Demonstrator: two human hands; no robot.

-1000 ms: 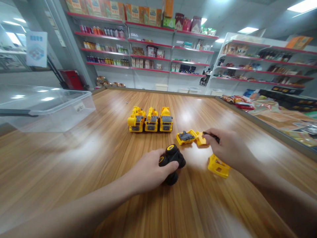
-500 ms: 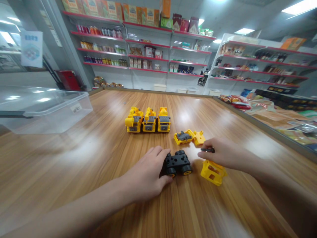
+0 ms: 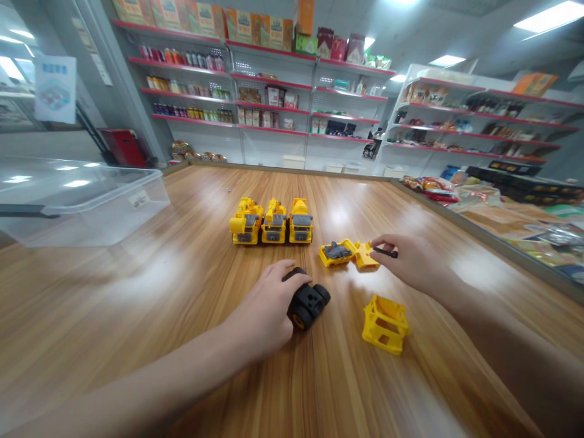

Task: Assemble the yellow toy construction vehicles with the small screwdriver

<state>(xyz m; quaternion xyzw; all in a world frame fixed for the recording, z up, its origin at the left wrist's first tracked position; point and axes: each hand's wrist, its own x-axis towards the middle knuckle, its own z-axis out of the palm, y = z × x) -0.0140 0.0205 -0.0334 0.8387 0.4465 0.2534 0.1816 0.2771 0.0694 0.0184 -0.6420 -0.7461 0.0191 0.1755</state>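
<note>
The left hand [image 3: 269,307] is wrapped over a black toy-truck chassis [image 3: 311,301], thumb and fingers gripping one end, wheels poking out toward the table's middle. Across from it, the right hand [image 3: 413,261] pinches a small dark rod-like piece [image 3: 387,252] between thumb and fingers; I can't make out what it is. That hand hangs beside a flat yellow plate [image 3: 365,256], which lies next to a yellow tray-shaped part [image 3: 335,263] with gray pieces [image 3: 336,250] in it. Nearer the person sits an open yellow cab shell [image 3: 385,328]. Farther out on the wooden table [image 3: 314,389], three yellow toy construction trucks [image 3: 274,228] stand in a row; a clear plastic bin [image 3: 114,204] is off to the left.
</note>
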